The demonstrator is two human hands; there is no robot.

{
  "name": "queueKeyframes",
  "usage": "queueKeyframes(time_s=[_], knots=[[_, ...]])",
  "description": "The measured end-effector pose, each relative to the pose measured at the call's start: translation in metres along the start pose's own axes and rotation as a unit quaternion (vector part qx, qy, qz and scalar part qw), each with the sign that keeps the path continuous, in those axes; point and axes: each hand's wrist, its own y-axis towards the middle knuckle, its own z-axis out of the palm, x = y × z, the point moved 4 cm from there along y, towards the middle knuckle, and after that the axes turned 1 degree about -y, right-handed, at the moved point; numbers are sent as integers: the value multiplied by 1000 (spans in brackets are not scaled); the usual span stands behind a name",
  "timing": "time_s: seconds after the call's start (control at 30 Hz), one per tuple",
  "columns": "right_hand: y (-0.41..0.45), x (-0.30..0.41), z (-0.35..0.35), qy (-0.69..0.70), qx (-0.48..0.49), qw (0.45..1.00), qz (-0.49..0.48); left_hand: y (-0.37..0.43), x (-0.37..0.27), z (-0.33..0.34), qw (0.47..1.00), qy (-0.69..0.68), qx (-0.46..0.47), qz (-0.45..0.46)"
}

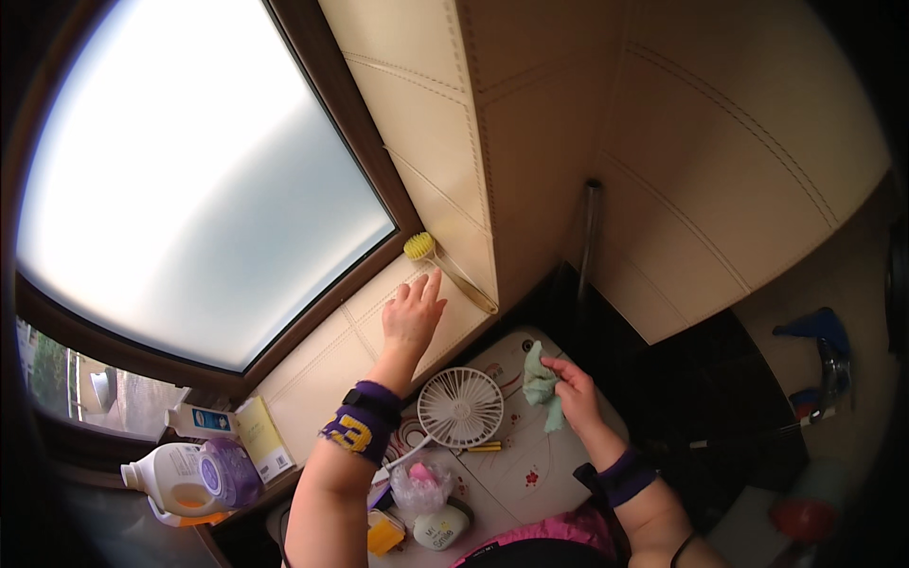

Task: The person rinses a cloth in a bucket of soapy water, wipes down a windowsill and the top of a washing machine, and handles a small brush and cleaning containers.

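My left hand [413,312] is stretched over the tiled window ledge with its fingers apart, holding nothing. Just beyond its fingertips lies a brush with yellow bristles [420,246] and a long handle, in the corner by the window frame. My right hand [577,394] pinches a crumpled pale green cloth [541,385] between thumb and fingers, above a white table with a red flower pattern [531,454]. A small white fan [460,408] stands between my forearms.
Bottles of white [202,420] and purple [231,474] plastic and a yellow packet [263,433] stand at the ledge's left end. A clear plastic bag [420,484] and a rounded case [440,527] lie near me. A metal pipe [589,234] rises by the tiled wall.
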Motion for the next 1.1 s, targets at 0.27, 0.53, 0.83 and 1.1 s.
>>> queueKeyframes(time_s=[0.27, 0.53, 0.83, 1.1], knots=[[-64, 61, 28, 253, 75, 961, 77, -87, -83, -117, 934, -332, 75, -109], [-182, 77, 24, 252, 54, 966, 14, -190, -179, -133, 620, -726, 201, -220], [-301, 91, -72, 236, -125, 962, -50, -224, -300, -157, 287, -888, 268, -241], [-357, 135, -247, 153, -283, 939, -118, -209, -413, -165, 347, -848, 332, -224]])
